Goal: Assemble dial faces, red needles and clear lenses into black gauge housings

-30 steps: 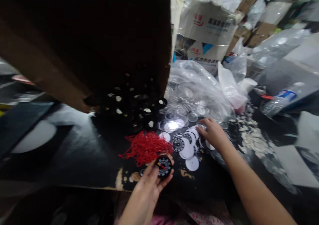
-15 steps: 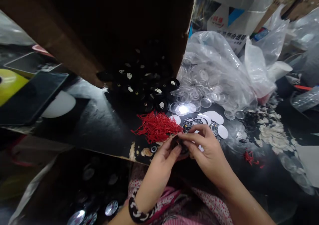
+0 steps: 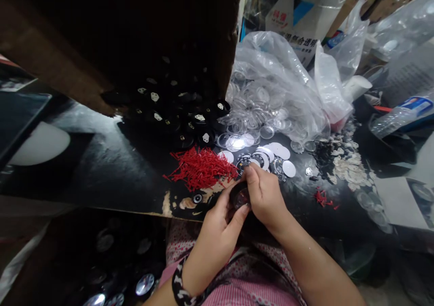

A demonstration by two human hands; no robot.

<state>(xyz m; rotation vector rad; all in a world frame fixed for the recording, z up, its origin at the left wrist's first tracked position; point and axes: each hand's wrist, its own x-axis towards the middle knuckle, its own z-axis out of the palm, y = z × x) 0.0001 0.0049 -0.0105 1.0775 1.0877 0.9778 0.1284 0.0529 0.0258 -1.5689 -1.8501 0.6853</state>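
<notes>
A small black round case [image 3: 241, 195] with a dark, shiny face is held low over the table's front edge. My left hand [image 3: 222, 220] closes round its left side, thumb along the near rim. My right hand [image 3: 267, 197] is curled against its right side, with the thumb pointing up and the fingers folded; anything pinched there is hidden. Just beyond my hands lie a pile of thin red pointers [image 3: 200, 168] and overlapping printed dials [image 3: 257, 160] with white discs [image 3: 280, 150]. A small black ring with a pale centre [image 3: 197, 199] rests left of my hands.
A large open cardboard box [image 3: 233, 48] holds black cases [image 3: 205, 138] with white metal plates. Clear round covers [image 3: 251, 111] spill from a plastic bag [image 3: 281, 66]. Further right lie pale metal pieces [image 3: 349, 166] and a few red pointers [image 3: 322, 197]. Finished-looking dials [image 3: 145, 284] sit below the table edge.
My right hand has gone from fingertips stretched over the case to a curled grip at its right side, thumb raised. My left hand keeps its hold. The view has shifted to the right.
</notes>
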